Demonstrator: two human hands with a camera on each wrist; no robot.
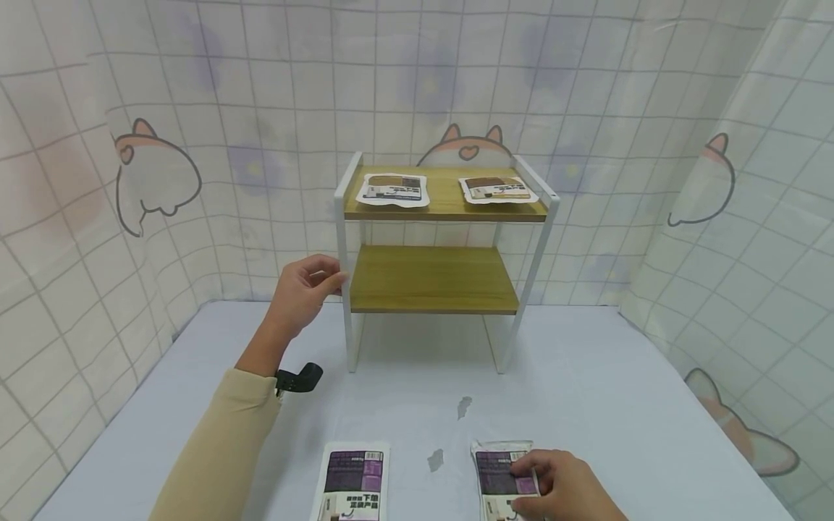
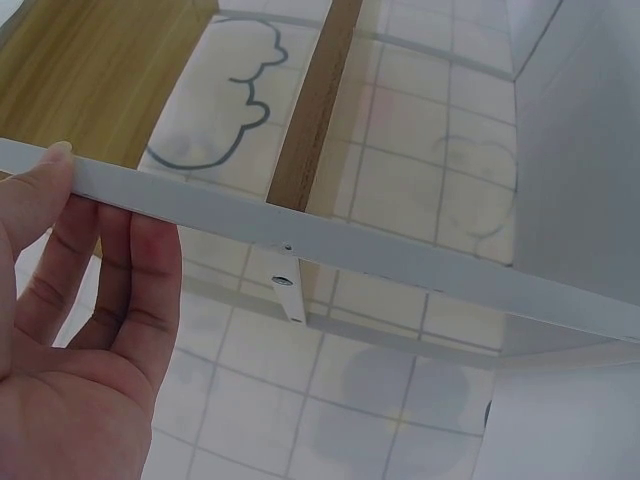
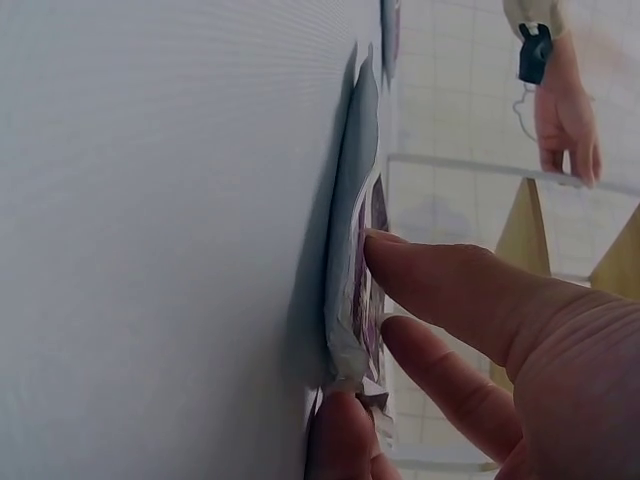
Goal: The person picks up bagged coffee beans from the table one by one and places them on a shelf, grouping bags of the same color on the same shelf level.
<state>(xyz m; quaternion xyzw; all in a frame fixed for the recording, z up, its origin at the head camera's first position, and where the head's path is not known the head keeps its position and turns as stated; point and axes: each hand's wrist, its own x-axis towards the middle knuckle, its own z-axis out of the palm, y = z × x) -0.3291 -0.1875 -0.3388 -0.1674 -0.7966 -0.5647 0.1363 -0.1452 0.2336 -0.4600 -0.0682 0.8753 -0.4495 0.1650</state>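
Note:
My left hand (image 1: 302, 293) grips the left white post of a small two-tier shelf (image 1: 433, 278). In the left wrist view its thumb lies on one side of the post (image 2: 215, 205) and its fingers on the other. At the front right of the table, my right hand (image 1: 563, 488) pinches the right edge of a flat purple-and-white packet (image 1: 491, 470). The right wrist view has the packet (image 3: 350, 230) lying almost flat, thumb and one finger on its printed face, another fingertip at its edge. A similar packet (image 1: 354, 477) lies to its left.
On the shelf's wooden top board lie two brown-and-white packets, one left (image 1: 394, 190) and one right (image 1: 498, 189). The lower board (image 1: 433, 278) is bare wood. Two grey patches (image 1: 464, 407) mark the white table (image 1: 586, 391). Tile-patterned cloth (image 1: 274, 145) hangs around three sides.

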